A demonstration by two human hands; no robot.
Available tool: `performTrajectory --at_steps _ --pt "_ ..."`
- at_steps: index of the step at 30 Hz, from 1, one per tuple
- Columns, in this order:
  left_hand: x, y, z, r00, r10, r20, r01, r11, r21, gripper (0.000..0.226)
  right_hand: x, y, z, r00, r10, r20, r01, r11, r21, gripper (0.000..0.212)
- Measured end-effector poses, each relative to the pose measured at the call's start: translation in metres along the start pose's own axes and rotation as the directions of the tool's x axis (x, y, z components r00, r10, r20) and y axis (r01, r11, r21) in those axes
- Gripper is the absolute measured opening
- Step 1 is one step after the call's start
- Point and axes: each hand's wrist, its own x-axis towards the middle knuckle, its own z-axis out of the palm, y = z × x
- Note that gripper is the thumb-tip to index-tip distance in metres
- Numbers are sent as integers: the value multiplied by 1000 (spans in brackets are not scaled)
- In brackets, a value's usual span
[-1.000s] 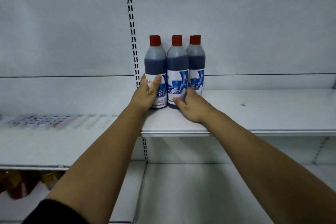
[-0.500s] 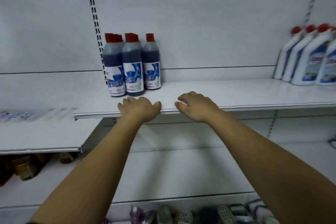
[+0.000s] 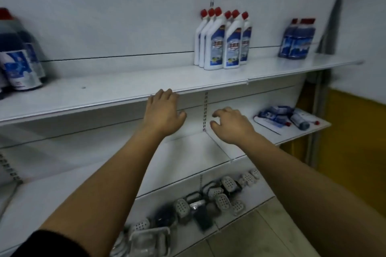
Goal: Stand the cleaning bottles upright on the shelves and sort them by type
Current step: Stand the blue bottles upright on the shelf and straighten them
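Reaching forward at mid-frame with the left hand [image 3: 163, 115], fingers relaxed and empty, tips level with the front lip of the upper shelf [image 3: 104, 104]; contact with that lip not clear. Holding nothing in the right hand [image 3: 231, 125] either, fingers loosely curled, lower and to the right, just beside the slotted upright [image 3: 205, 110]. Standing upright in the upper middle, on that same shelf: a tight cluster of white bottles [image 3: 223, 41] with red caps, angled necks and blue labels. Farther right, near the shelf's end: dark blue bottles [image 3: 298, 39] with red caps, upright, blurred. At the left edge of the frame: more dark bottles [image 3: 18, 58], red-capped, blue-and-white labels, well apart from the white cluster with a wide stretch of shelf between. Lying on their sides right of centre, on the lower shelf [image 3: 292, 137]: a few fallen bottles [image 3: 286, 117], close to its front edge.
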Motion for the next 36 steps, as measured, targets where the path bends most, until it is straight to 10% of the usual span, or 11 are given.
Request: performTrajectory --at_steps 21,36 --pt "217 324 261 891 390 234 -349 916 -200 48 48 379 2 819 570 61 -568 822 -47 51" --pt "334 407 433 847 169 504 -53 970 -237 55 181 586 85 747 598 291 -629 778 16 60"
